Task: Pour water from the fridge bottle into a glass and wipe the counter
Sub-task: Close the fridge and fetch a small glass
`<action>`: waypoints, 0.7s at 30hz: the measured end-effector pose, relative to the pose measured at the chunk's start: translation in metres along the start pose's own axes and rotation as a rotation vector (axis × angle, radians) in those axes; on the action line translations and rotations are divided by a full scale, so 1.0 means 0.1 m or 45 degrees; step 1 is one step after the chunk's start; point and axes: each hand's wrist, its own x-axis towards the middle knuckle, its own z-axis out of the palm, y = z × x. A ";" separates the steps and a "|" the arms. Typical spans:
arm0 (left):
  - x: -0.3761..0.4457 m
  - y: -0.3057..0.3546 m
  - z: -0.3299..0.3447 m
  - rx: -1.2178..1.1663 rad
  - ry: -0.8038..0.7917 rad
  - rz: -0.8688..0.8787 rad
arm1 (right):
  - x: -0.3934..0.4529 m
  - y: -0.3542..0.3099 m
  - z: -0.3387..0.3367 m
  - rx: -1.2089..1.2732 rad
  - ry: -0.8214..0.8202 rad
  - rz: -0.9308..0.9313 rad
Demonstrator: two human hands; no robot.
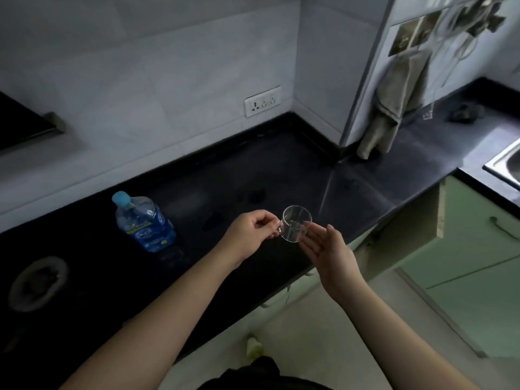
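Observation:
A clear glass cup (296, 224) with a small handle hangs above the black counter (253, 164). My left hand (253, 232) pinches its handle. My right hand (323, 246) is just to the cup's right, its fingers straight and at the cup's side; whether they touch the glass I cannot tell. A plastic water bottle (143, 223) with a blue label and a light blue cap stands upright on the counter to the left of my hands. A grey cloth (394, 102) hangs on the wall at the corner, its lower end reaching the counter.
A steel sink (506, 164) sits at the right edge. A wall socket (262, 102) is on the tiled back wall. A round burner (36, 282) lies in the counter at the left. Green cabinet fronts (478, 249) stand below the counter.

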 end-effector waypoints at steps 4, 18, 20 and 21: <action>0.17 -0.19 -0.34 -0.003 0.072 -0.045 | 0.34 0.13 0.27 -0.179 -0.076 0.028; 0.59 -0.71 -0.93 -0.077 0.255 -0.231 | 1.06 0.36 0.92 -0.639 -0.224 0.050; 0.66 -0.77 -0.93 -0.096 0.285 -0.272 | 1.19 0.38 0.93 -0.679 -0.242 0.064; 0.70 -0.80 -0.92 -0.095 0.301 -0.292 | 1.25 0.38 0.94 -0.703 -0.252 0.071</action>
